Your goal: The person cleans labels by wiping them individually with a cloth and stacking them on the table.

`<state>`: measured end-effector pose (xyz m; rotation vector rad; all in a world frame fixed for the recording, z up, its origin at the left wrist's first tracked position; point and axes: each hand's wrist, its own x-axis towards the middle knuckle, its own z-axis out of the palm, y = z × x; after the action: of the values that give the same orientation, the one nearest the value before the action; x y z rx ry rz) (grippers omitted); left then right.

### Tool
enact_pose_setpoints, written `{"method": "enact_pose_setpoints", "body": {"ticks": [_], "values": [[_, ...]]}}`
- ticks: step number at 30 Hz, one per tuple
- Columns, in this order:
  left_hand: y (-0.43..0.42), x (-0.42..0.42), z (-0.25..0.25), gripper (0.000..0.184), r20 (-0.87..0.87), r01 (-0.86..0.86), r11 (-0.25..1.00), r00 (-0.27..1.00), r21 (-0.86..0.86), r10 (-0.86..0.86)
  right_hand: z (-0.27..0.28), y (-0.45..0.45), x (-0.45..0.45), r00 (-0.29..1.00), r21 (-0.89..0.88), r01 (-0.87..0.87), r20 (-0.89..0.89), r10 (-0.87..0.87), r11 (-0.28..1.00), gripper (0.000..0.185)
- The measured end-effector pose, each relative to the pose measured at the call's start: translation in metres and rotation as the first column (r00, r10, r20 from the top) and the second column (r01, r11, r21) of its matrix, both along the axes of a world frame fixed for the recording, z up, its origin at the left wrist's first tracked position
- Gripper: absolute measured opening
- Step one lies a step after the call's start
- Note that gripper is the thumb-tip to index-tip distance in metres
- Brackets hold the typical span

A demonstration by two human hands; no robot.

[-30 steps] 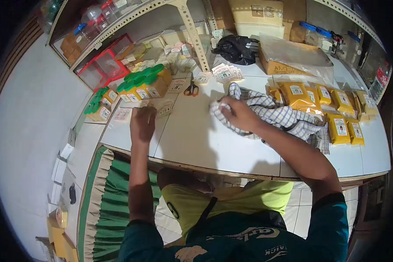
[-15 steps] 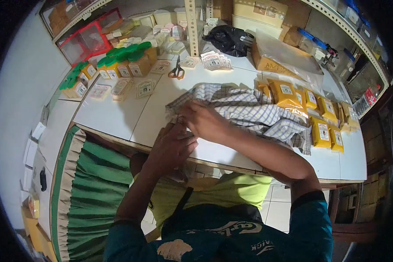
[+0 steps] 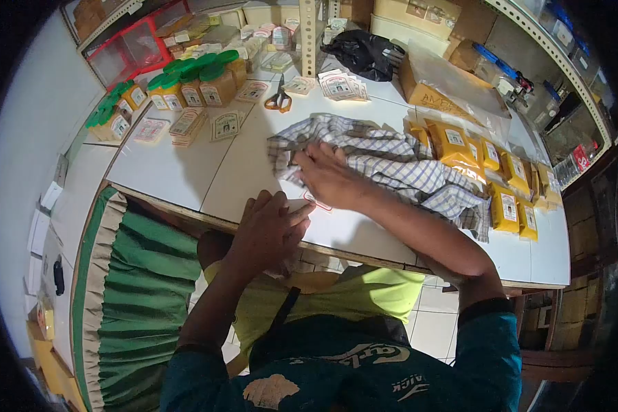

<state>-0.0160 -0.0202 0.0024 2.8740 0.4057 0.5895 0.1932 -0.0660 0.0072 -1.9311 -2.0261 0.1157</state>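
A printed label [image 3: 316, 200] lies on the white table near its front edge, between my hands and partly covered by them. My left hand [image 3: 269, 226] rests at the label's left side, its fingers bent and close together; what they hold, if anything, is hidden. On the left end of the checkered cloth [image 3: 391, 159] is my right hand [image 3: 331, 177], just above the label, its fingers slightly spread over the fabric. The cloth lies crumpled across the middle of the table.
Green-lidded jars [image 3: 216, 86] stand at the back left, with label stacks [image 3: 186, 125] in front. Orange-handled scissors [image 3: 278, 101] lie behind the cloth. Yellow packets [image 3: 505, 207] are at right. A black bag [image 3: 364, 55] and a carton [image 3: 432, 96] sit at the back.
My left hand has come from the label stacks to the front edge, where a label now shows. My right hand has moved left, and the cloth's left end is spread further left.
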Motion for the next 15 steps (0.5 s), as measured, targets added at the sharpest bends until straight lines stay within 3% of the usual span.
{"method": "enact_pose_setpoints", "body": {"ticks": [3,5,10,11,13,15], "values": [[0.003,0.002,-0.001,0.034,-0.018,0.017,1.0,1.0,-0.004,-0.017,-0.004,-0.01,-0.003,0.997,0.018,-0.076,-0.025,0.077,0.997,0.025],[0.001,0.003,0.0,0.035,-0.031,-0.014,1.0,0.999,-0.001,0.014,-0.001,0.001,0.009,0.998,-0.058,0.055,0.013,-0.055,0.997,0.024],[0.003,0.004,-0.001,0.035,0.01,0.003,1.0,1.0,-0.004,-0.003,-0.012,-0.007,0.003,0.999,-0.064,-0.038,0.031,0.04,0.997,0.025],[0.002,0.003,-0.004,0.035,0.013,0.01,1.0,1.0,-0.014,-0.01,-0.032,-0.002,0.018,0.999,0.154,-0.042,-0.016,0.045,0.987,0.027],[-0.002,0.003,0.0,0.036,-0.012,0.002,1.0,1.0,0.017,-0.001,-0.003,-0.002,0.023,0.994,-0.028,0.106,-0.01,-0.106,0.994,0.029],[0.0,0.003,-0.001,0.036,-0.043,-0.013,0.999,0.999,0.051,0.015,-0.011,-0.007,0.011,0.998,-0.035,0.044,-0.037,-0.045,0.998,0.033]]}}
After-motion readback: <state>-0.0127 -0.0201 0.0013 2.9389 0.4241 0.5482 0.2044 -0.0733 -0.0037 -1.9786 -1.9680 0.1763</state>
